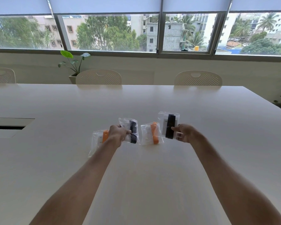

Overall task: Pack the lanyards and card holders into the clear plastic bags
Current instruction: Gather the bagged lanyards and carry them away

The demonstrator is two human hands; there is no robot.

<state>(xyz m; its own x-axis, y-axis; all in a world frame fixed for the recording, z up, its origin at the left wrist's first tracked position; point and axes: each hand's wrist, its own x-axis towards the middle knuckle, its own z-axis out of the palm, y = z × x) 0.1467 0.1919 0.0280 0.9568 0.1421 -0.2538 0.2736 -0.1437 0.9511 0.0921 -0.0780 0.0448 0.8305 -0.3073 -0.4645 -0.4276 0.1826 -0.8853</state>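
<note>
Both forearms stretch out from the bottom edge over the white desk (152, 184) toward 4 clear plastic bags lying in a rough row.

The left hand (118, 133) has its fingers (127, 132) closed on the left edge of the second bag (130, 129), which holds a black lanyard (133, 133); the bag looks tilted up off the desk. Just beside it, partly under the left wrist, lies the far-left bag (97, 140) with an orange lanyard (105, 135) inside. The right hand (184, 133) pinches the lower right edge of the far-right bag (169, 125), holding it nearly upright; a black lanyard (170, 127) runs down its middle next to a pale card holder. Between the hands, the third bag (151, 133) rests flat with an orange lanyard (154, 133).

All 4 bags look filled, so the packing seems nearly done; what remains is probably sealing and laying the 2 held bags down. Whether their mouths are closed cannot be told from here. To do it well, grip by the edges only, keep each mouth uppermost so nothing slides out, press the seal end to end, and set them apart from the others so the slippery film does not overlap.
</note>
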